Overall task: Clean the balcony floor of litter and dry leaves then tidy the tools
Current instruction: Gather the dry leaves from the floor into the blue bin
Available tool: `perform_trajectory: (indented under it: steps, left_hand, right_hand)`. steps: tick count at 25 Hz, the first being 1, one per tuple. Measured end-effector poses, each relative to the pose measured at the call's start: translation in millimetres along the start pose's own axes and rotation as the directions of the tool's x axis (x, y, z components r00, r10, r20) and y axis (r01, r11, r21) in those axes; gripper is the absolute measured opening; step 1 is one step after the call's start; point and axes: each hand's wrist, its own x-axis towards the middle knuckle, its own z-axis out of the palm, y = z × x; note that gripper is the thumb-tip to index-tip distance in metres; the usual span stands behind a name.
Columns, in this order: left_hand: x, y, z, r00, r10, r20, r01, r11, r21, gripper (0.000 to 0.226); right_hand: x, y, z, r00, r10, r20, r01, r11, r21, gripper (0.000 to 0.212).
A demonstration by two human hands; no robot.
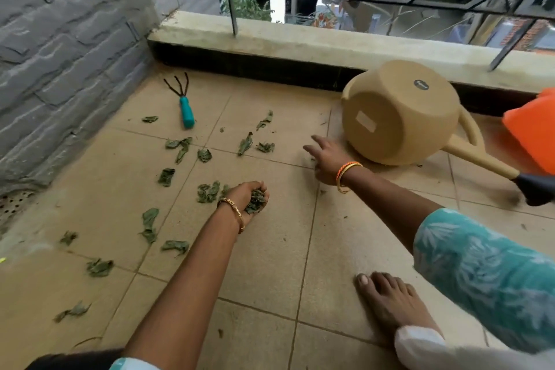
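Observation:
Several dry green leaves [181,147] lie scattered over the beige tiled floor [270,249], mostly left of centre. My left hand [250,198] is cupped palm-up around a bunch of gathered leaves [256,201], low above the tiles. My right hand [327,159] reaches forward with fingers spread, close to the floor, just right of two leaves [265,146]. A hand rake [183,102] with a teal handle lies near the far left corner. A beige watering can [399,112] lies on its side at the right.
A grey stone wall [60,54] runs along the left, with a floor drain [13,204] at its foot. A low ledge [300,39] with a black railing closes the far side. An orange object [533,132] sits at the right edge. My bare foot [393,303] rests on the tiles.

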Motion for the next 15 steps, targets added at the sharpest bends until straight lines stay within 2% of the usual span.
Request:
perform_trajectory:
  steps: [2,3,6,8,12,14,15]
  left_hand:
    - [7,0,-6,1.000,-0.001,-0.009,0.001,1.000,0.001,0.027]
    - [11,-1,-7,1.000,-0.001,-0.016,0.001,1.000,0.018,0.027]
    - [19,-3,-2,1.000,-0.006,-0.014,0.006,0.999,0.048,0.024]
    - [21,-3,3,1.000,-0.004,-0.007,0.004,0.999,0.045,0.019]
    - [21,-8,9,1.000,0.007,0.002,-0.007,1.000,0.031,0.003]
    - [19,-9,11,1.000,0.015,0.010,-0.015,1.000,0.014,0.008]
    - [17,-9,10,1.000,0.026,0.010,-0.026,1.000,0.002,0.010]
  right_hand:
    - [11,-4,23,0.996,0.018,0.085,-0.023,0.998,0.056,0.061]
    - [12,-6,33,0.998,0.036,0.052,-0.042,0.994,0.103,0.053]
    - [5,-5,54,0.970,0.068,-0.232,-0.041,0.992,0.118,0.031]
    - [1,-5,58,0.950,0.049,-0.309,-0.032,0.998,0.062,0.026]
    - [11,-14,51,0.958,0.073,-0.279,-0.077,0.997,-0.004,0.021]
    - [13,-19,38,0.952,0.122,-0.280,-0.101,0.991,0.090,0.019]
    - [14,-23,31,0.945,0.168,-0.281,-0.109,0.971,0.214,0.018]
